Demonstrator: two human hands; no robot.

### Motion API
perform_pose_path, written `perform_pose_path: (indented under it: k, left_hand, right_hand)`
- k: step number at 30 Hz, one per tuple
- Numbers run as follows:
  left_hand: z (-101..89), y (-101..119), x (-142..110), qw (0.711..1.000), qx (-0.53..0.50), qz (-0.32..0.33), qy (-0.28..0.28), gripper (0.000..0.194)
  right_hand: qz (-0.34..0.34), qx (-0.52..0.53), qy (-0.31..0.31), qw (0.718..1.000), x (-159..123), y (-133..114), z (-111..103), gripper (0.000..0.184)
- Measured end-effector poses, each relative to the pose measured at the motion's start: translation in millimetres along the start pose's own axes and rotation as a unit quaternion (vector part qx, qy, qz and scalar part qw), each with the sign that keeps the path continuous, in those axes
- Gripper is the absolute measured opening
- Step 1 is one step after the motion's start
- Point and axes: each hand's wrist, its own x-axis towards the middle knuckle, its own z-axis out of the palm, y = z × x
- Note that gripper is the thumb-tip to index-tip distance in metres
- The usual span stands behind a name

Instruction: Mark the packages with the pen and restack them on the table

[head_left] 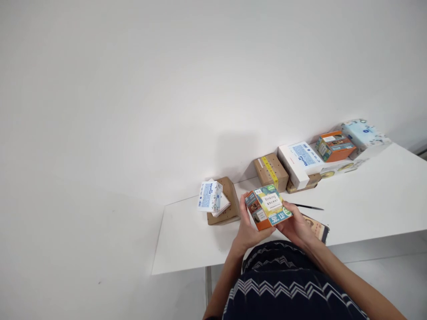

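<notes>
Patterned clothing (290,291) is nearest. I observe left hand (247,233) and right hand (297,226) gripping the Binking box (271,207) over the table (376,191); other boxes (279,178) line its rear edge. Handling appears unfinished: box not set down.

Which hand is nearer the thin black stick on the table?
Right. The right hand appears close beside the thin black stick; the left hand is farther off, across the held Binking box from it.

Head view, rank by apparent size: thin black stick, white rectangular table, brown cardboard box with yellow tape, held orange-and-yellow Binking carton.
1. White rectangular table
2. Held orange-and-yellow Binking carton (likely enlarged by nearness)
3. Brown cardboard box with yellow tape
4. Thin black stick
</notes>
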Motion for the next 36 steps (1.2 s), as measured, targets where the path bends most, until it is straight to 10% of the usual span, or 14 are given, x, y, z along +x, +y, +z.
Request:
perform_pose_path:
  k: [13,20,36]
  left_hand:
    - [-14.3,-2.8,-0.7,0.986,0.123,0.116,0.014,0.110]
    - [-8.3,8.3,5.1,0.971,0.153,0.184,0.020,0.112]
    - [4.6,-5.0,-6.3,0.995,-0.090,-0.025,-0.021,0.129]
  right_hand:
    - [-0.093,-0.252,0.007,0.963,1.1,-4.6,-4.1,0.033]
    - [-0.038,-0.141,-0.008,0.989,2.0,1.1,-4.5,0.034]
    - [0.072,0.042,-0.040,0.996,9.6,8.4,-12.9,0.021]
